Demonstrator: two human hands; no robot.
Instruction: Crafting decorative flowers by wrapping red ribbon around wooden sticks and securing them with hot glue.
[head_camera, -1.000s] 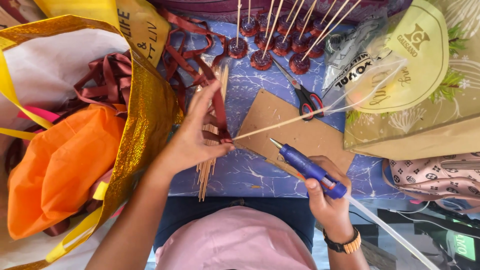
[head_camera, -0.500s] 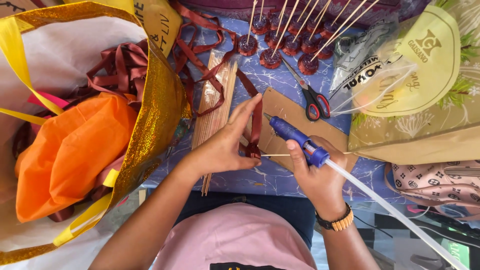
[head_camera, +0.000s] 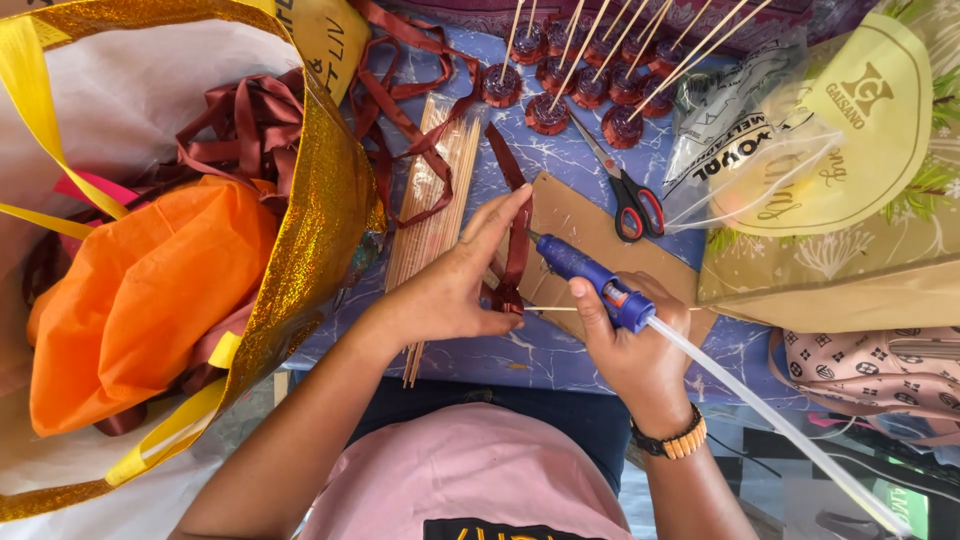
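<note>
The left hand (head_camera: 450, 285) pinches a dark red ribbon (head_camera: 517, 240) against a thin stick (head_camera: 600, 309). The right hand (head_camera: 630, 345) grips a blue glue gun (head_camera: 590, 275), nozzle beside the ribbon. Both work over a cardboard piece (head_camera: 580, 225) near the table's (head_camera: 560, 355) front edge.

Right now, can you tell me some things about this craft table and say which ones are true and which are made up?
1. The right hand holds a blue glue gun. True.
2. The left hand holds the scissors. False: the scissors lie alone on the table; the left hand pinches a dark red ribbon.
3. The orange cloth sits inside the gold bag. True.
4. The bundle of wooden sticks lies to the right of the scissors. False: it lies to their left, beside the gold bag.
</note>
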